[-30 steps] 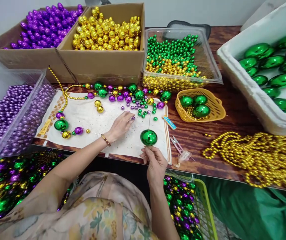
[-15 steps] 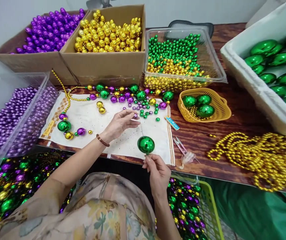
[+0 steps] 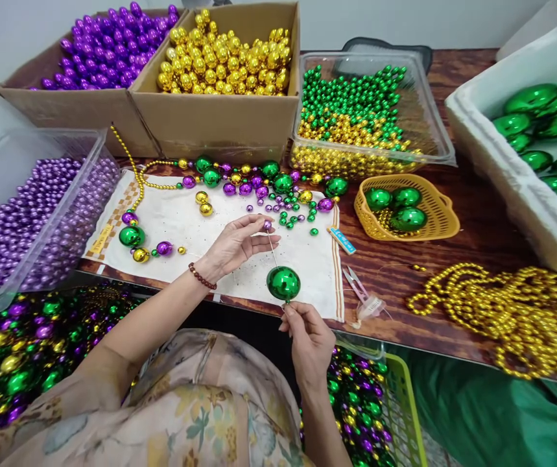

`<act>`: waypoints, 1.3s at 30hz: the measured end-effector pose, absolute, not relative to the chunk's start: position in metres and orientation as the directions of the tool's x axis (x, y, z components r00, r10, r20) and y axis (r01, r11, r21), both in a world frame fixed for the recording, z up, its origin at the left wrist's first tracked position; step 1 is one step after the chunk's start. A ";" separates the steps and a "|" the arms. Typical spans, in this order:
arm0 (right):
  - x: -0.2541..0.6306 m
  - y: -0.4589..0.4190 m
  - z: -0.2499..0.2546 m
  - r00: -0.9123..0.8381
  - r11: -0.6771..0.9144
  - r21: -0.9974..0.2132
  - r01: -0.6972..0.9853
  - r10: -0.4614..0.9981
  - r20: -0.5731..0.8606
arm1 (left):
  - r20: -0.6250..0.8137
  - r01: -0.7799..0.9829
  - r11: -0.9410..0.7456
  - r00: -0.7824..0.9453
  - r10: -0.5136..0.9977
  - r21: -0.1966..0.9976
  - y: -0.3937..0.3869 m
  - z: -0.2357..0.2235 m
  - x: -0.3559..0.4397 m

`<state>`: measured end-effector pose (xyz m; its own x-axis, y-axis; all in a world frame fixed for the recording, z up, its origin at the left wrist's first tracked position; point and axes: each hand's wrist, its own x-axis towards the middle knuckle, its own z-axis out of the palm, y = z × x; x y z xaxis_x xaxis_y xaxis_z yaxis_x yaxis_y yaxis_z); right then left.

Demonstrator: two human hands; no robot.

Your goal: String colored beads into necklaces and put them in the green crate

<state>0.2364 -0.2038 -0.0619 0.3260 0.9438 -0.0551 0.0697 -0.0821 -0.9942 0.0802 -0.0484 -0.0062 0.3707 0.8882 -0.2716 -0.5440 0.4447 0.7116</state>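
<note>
My left hand point(image 3: 244, 243) pinches a small purple bead point(image 3: 267, 224) between thumb and forefinger, the other fingers loosely bent. A thin strand point(image 3: 272, 250) runs from that bead down to a large shiny green bead point(image 3: 283, 283). My right hand point(image 3: 310, 334) is closed at the green bead's lower end; the exact grip point is partly covered by the fingertips. Beneath both hands lies a white cloth point(image 3: 229, 250). Loose small green beads point(image 3: 288, 219) and purple ones are scattered on it, beyond my left hand. A partly strung necklace point(image 3: 132, 236) curves along its left and far edges.
Boxes of purple beads point(image 3: 117, 45) and gold beads point(image 3: 229, 58) stand at the back. Plastic tubs point(image 3: 378, 155) point(image 3: 35, 227), an orange basket point(image 3: 446, 224) and a foam box point(image 3: 497, 194) surround the cloth. Snips point(image 3: 357, 285) and gold bead strands point(image 3: 511, 318) lie right.
The view has shifted slightly, so the table's contents appear a little farther right. Both hands keep their grips, and the small purple bead and strand show more clearly.
</note>
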 end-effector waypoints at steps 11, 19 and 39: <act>0.214 -0.170 -0.061 0.371 -0.121 -0.980 -0.156 0.913 -0.172 | -0.230 -0.460 0.377 0.344 0.910 0.804 -0.074 -0.016 0.104; 0.249 -0.165 -0.047 0.422 -0.056 -0.998 -0.001 0.905 -0.051 | -0.065 -0.200 0.137 0.328 0.942 0.970 -0.075 -0.012 0.128; 0.280 -0.137 -0.016 0.406 0.113 -0.841 -0.529 0.904 -0.134 | -0.015 0.413 -0.552 0.809 0.587 0.724 -0.054 0.025 0.079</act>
<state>0.2796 -0.1373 -0.0156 0.4058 0.9041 -0.1338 -0.5291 0.1131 -0.8410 0.0795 -0.0537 0.0252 0.8095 0.5870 -0.0148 0.4134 -0.5519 0.7242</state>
